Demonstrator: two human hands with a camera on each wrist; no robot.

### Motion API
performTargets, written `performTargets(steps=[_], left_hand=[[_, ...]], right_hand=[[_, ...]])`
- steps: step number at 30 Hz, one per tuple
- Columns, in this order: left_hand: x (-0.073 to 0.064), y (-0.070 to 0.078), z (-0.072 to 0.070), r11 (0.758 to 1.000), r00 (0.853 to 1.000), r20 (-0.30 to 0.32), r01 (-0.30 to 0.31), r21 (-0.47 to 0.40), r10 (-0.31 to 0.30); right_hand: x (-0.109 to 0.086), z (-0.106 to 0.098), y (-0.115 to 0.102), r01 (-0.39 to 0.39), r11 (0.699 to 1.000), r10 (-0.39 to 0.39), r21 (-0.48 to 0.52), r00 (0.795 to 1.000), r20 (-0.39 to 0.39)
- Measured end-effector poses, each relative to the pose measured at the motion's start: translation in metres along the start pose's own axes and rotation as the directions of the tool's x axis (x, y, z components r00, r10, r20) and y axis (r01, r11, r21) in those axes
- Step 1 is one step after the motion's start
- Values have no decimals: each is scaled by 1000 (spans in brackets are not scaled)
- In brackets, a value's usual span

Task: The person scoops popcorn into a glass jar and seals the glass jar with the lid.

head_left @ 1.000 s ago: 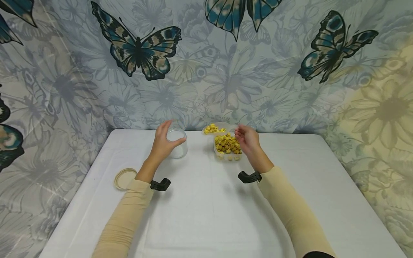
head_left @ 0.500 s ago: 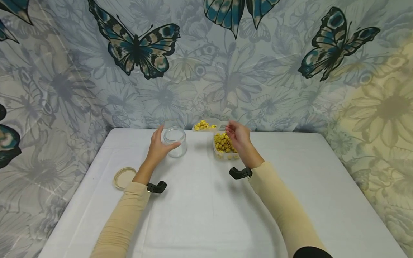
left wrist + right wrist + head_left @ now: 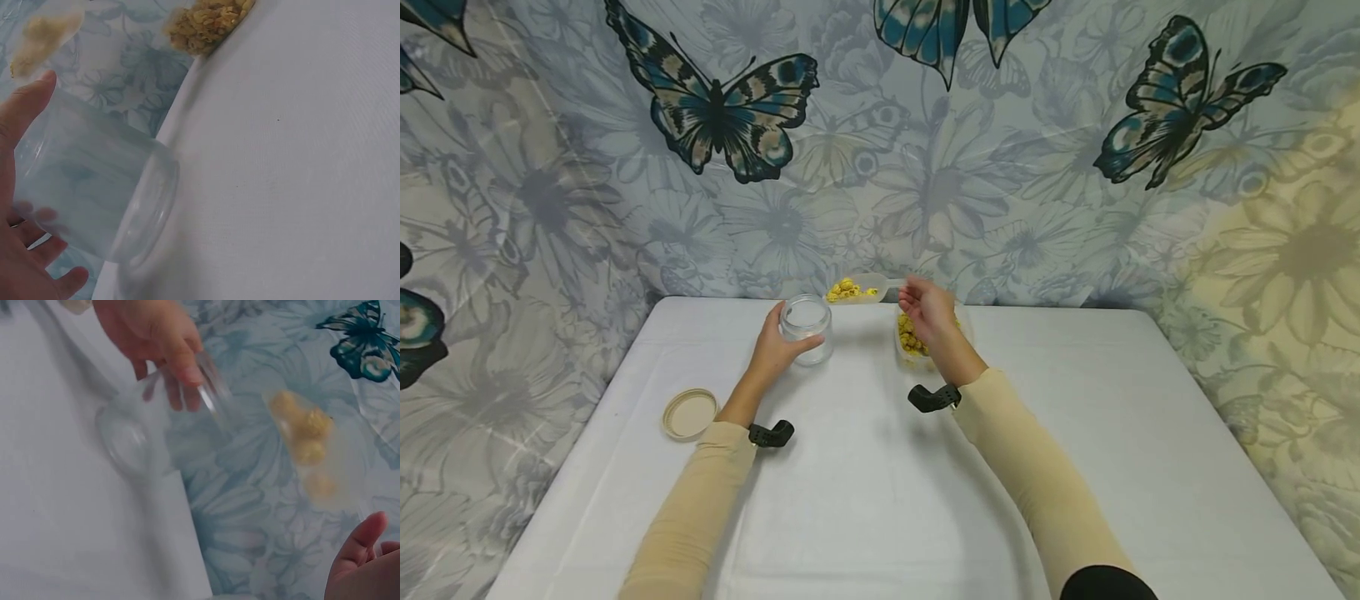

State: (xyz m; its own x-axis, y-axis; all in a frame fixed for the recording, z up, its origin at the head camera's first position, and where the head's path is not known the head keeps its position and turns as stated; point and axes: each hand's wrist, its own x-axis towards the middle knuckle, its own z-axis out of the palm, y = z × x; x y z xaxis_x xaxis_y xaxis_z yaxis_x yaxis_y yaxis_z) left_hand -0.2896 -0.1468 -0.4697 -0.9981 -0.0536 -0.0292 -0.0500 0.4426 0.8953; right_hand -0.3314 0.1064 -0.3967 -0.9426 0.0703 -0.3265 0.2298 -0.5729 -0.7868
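Note:
My left hand [image 3: 769, 348] grips a clear glass jar [image 3: 816, 327] standing near the table's back edge, thumb on one side and fingers round the other. In the left wrist view nothing shows inside the jar [image 3: 94, 169]. My right hand [image 3: 934, 315] pinches the handle of a translucent scoop [image 3: 872, 282], held level to the right of the jar mouth and a bit higher. Yellow popcorn [image 3: 847, 289] fills the scoop's bowl. Under the right hand, partly hidden by it, is a clear plastic tub [image 3: 917, 362] of popcorn.
A round lid [image 3: 691, 415] with a tan rim lies on the white-covered table [image 3: 865, 500], left of the jar and beside my left wrist. A butterfly-patterned cloth [image 3: 940, 192] hangs right behind the table's back edge.
My right hand has carried the loaded scoop leftward from above the tub toward the jar. The left hand's fingers and thumb have closed in round the jar.

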Motion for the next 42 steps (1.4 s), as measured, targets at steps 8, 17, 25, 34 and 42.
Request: performTargets(steps=[8, 17, 25, 34, 42], left_hand=[[-1, -4, 2, 1000, 1000, -15, -5, -16, 5], [2, -6, 3, 1000, 1000, -7, 9, -3, -9], [3, -5, 1, 1000, 1000, -8, 8, -2, -8], [4, -1, 0, 1000, 1000, -5, 17, 14, -17], [2, -3, -1, 999, 999, 12, 31, 5, -31]], right_hand=[[-3, 4, 4, -4, 999, 5, -40, 1000, 19], [-5, 7, 6, 23, 996, -20, -90, 999, 31], [-6, 12, 4, 51, 992, -47, -118, 998, 36], [-10, 21, -2, 146, 975, -132, -165, 987, 92], [-14, 32, -4, 223, 951, -199, -215, 971, 130]])
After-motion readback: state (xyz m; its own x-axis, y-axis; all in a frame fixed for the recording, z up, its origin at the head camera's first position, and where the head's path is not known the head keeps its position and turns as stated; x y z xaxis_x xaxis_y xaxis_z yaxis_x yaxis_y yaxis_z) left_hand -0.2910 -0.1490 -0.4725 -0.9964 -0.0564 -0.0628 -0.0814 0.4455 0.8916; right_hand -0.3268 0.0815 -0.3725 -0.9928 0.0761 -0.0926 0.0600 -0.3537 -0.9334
